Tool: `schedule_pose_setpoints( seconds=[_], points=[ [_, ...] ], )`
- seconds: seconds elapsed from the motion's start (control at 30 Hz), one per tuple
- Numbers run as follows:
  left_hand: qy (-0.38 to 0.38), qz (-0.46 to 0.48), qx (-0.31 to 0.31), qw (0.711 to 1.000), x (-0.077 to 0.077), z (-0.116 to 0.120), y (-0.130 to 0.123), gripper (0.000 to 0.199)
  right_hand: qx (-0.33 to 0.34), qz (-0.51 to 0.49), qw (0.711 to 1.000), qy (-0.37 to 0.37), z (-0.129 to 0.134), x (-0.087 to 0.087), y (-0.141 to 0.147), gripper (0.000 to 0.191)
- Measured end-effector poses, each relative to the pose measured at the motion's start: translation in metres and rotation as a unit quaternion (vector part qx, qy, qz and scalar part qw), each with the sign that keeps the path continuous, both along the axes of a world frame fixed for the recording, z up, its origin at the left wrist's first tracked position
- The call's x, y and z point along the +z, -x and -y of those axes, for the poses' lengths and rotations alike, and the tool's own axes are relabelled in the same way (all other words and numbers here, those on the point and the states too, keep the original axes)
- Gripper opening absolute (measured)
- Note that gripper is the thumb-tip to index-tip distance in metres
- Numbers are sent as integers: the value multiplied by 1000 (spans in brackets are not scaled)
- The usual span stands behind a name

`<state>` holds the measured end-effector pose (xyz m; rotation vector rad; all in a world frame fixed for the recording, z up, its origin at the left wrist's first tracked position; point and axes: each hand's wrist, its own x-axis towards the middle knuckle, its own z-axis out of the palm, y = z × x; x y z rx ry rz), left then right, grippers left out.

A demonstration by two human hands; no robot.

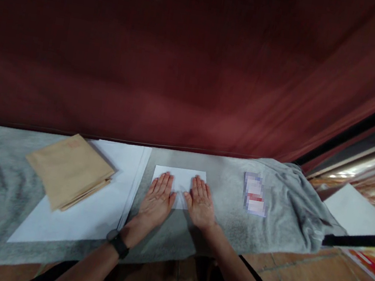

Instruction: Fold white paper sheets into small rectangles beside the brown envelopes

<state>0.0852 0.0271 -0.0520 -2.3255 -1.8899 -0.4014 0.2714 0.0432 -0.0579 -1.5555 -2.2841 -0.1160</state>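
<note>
A small white sheet of paper (179,177), which looks folded, lies on the grey cloth in front of me. My left hand (158,198) rests flat on its left part, fingers stretched out and pointing away from me. On the right part lies my right hand (200,204), also flat with its fingers extended. Between the two thumbs a strip of the paper shows, with faint creases. The palms cover the sheet's lower corners. Neither hand grasps anything.
Left of my hands, a stack of brown envelopes (69,169) sits on large white sheets (88,224). A blurred-out printed slip (255,195) lies to the right on the grey cloth (229,190). Dark red fabric (181,87) hangs behind. A black bar (360,240) juts in at right.
</note>
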Motion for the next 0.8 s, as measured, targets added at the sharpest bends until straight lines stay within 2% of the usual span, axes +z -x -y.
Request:
schedule_pose_setpoints(
  seconds=[0.57,0.7,0.8],
  points=[
    [22,-3,52,998,14,13,9,64,-59,25,997,49,2,0,-35,65],
    [17,7,20,1000,18,15,2,60,-76,2,996,43,0,4,-34,61],
    [15,18,-38,999,22,18,-8,59,-37,-34,998,48,-3,7,-24,62]
  ],
)
